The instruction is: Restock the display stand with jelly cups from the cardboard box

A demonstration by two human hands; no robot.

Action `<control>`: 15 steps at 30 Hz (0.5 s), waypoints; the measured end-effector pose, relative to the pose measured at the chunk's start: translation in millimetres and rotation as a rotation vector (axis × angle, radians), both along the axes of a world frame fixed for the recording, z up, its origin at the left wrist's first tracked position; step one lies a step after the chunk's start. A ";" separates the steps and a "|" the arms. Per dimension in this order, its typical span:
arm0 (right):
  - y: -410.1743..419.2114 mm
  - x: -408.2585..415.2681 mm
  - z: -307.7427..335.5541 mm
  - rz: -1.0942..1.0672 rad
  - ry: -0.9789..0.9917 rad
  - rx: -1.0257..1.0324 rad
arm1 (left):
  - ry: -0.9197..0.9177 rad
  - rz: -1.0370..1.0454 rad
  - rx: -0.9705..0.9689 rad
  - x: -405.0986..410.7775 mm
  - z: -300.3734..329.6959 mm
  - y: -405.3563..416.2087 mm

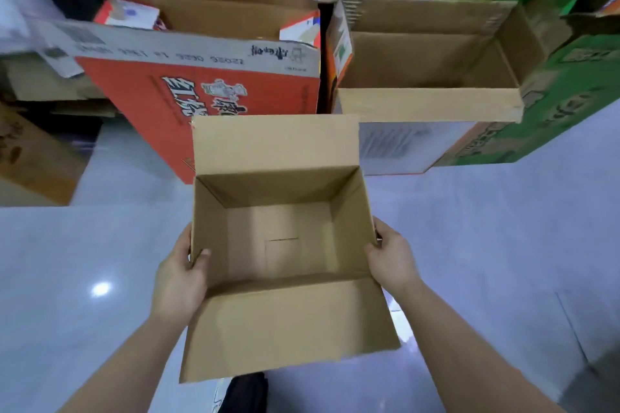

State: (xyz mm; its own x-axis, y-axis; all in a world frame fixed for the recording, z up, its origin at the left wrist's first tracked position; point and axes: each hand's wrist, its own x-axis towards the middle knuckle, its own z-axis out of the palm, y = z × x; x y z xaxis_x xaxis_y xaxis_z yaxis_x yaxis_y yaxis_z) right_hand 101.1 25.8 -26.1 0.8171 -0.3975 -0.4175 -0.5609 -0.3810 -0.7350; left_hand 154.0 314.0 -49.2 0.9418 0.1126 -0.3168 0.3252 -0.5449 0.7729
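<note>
You hold a plain brown open cardboard box (281, 245) between both hands, out in front of you above the pale glossy tiled floor (486, 228). Its inside shows only bare cardboard, with a seam across the bottom. The far flap stands upright and the near flap folds down toward you. Your left hand (179, 278) grips the left wall: the thumb hooks over the rim into the box, while the fingers (186, 240) curl around the outside. Your right hand (392, 258) grips the right wall, thumb lying along the inner face near the rim, fingers (379, 228) wrapped around the outer face.

Just beyond the box, on the floor, stands a large red and white printed carton (208, 90) with open flaps. Beside it, to the right, sits an open brown carton with an orange printed side (426, 77), its inside bare. Further right lies a green printed carton (553, 104), touching that one. At the left edge sit more brown cartons (30, 157), blurred
</note>
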 end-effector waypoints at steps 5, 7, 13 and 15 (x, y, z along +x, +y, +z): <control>-8.0 26.9 -60.3 0.035 -0.008 -0.010 | 0.009 -0.066 0.024 30.5 -63.2 -0.3; -8.6 28.4 -73.8 0.057 0.006 -0.034 | 0.014 -0.092 0.064 32.3 -77.0 1.3; -3.8 26.6 -87.5 0.102 0.016 -0.086 | 0.082 -0.167 0.060 28.5 -85.7 3.7; -13.2 20.4 -79.0 0.006 -0.019 -0.027 | 0.079 -0.087 -0.038 28.1 -72.9 7.7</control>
